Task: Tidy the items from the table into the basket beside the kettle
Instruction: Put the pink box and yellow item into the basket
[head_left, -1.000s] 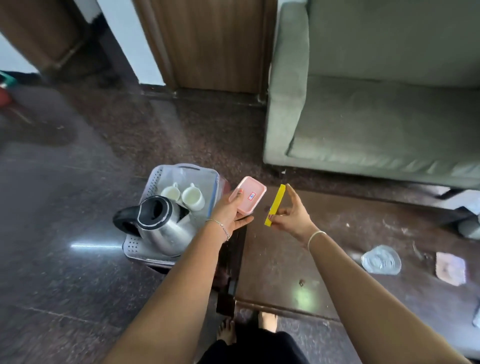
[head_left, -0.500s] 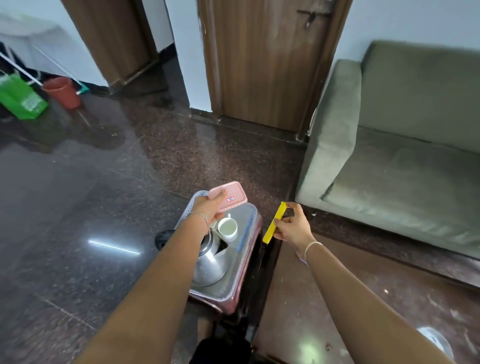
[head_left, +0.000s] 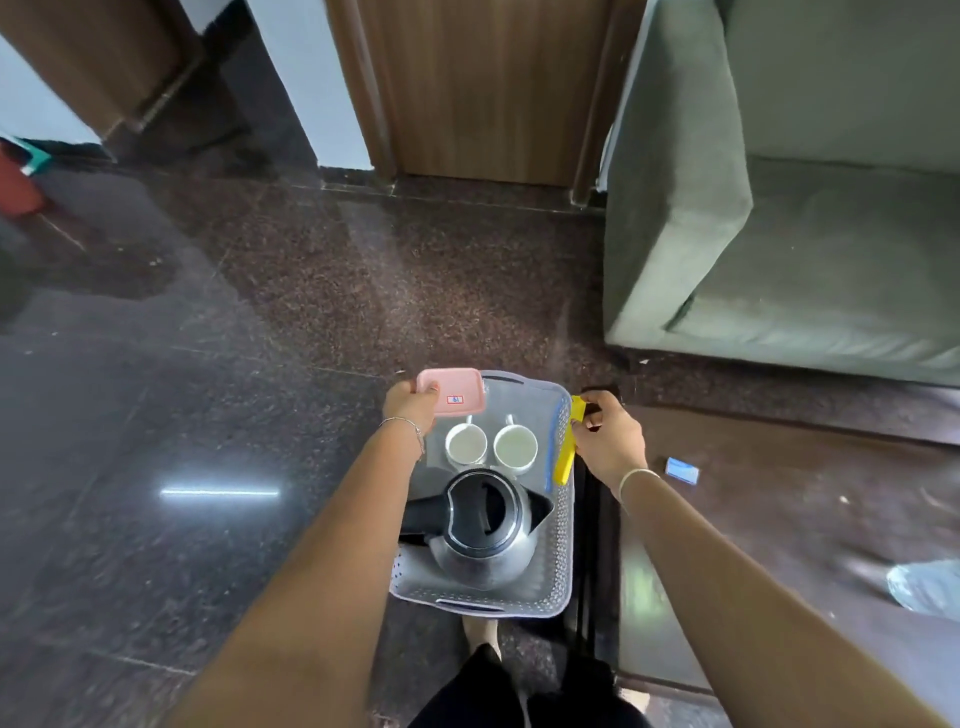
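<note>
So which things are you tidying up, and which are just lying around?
Part of the tidying:
- pink tray, held in the left hand
- yellow strip, held in the right hand
- basket with the kettle
- small blue card on the table

Just lying around:
- two cups already in the basket
- sofa
- door

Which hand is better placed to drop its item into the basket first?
Probably the left hand: its pink tray already hangs over the far end of the basket. The right hand holds the yellow strip at the basket's right rim.
</note>
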